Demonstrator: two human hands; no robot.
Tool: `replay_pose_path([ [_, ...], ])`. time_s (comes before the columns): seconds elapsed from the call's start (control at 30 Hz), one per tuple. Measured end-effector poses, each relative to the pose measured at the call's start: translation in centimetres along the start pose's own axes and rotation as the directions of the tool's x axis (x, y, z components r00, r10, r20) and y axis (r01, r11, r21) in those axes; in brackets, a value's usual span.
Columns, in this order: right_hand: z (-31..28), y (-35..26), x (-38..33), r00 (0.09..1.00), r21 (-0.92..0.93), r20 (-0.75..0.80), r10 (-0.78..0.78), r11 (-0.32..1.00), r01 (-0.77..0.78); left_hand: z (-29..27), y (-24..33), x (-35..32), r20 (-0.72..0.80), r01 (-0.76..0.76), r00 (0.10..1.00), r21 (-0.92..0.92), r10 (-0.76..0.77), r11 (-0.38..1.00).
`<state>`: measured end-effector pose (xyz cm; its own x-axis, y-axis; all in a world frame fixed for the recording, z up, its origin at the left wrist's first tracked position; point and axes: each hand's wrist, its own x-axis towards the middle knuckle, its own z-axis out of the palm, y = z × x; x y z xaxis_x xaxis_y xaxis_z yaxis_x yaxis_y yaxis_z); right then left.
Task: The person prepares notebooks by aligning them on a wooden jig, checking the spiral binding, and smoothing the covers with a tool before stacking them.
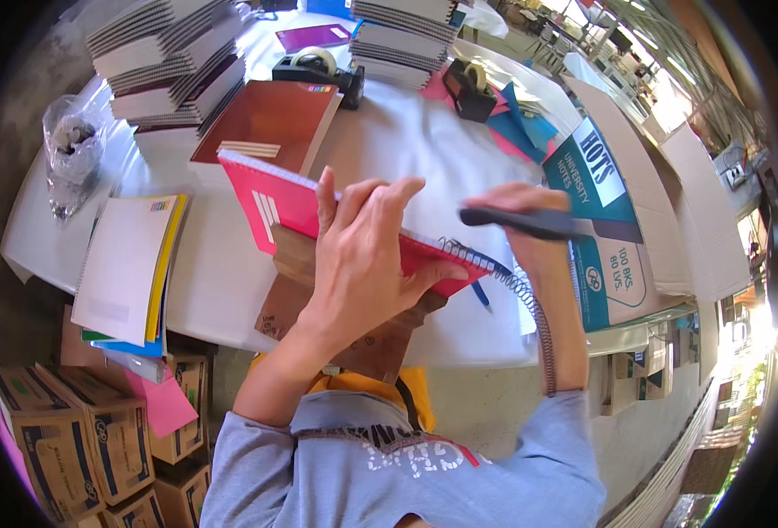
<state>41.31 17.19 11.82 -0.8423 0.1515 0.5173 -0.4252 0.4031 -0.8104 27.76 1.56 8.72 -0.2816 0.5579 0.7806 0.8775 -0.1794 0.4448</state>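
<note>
A red notebook (296,201) with white stripes leans on edge over a brown wooden block (294,253) in front of me. My left hand (354,255) grips it, thumb on the near cover and the other fingers over the top edge. A dark wire coil (528,289) runs through the holes at the notebook's right end; its loose length trails down along my right forearm. My right hand (522,195) is closed around a black-handled tool (507,218), blurred by motion, just above the coil. Which kind of tool it is, I cannot tell.
Tall stacks of coil-bound notebooks (173,66) rise at the back. A brown-red notebook (274,119) and two tape dispensers (472,91) lie nearer. To the right stands an open carton (626,220). White and yellow sheets (129,264) overhang the left edge, above stacked boxes (63,440).
</note>
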Motion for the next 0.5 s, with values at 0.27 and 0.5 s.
replay_pose_path([
  [0.27,1.2,0.5,0.4,0.955,0.378,-0.042,-0.293,0.880,0.286,0.1,-0.6,0.5,0.012,-0.002,1.000,-0.098,0.003,0.995],
  [0.5,0.0,2.0,1.0,0.991,0.249,-0.103,-0.083,0.963,0.106,0.5,-1.4,0.4,-0.043,-0.023,0.999,0.064,0.026,0.998],
])
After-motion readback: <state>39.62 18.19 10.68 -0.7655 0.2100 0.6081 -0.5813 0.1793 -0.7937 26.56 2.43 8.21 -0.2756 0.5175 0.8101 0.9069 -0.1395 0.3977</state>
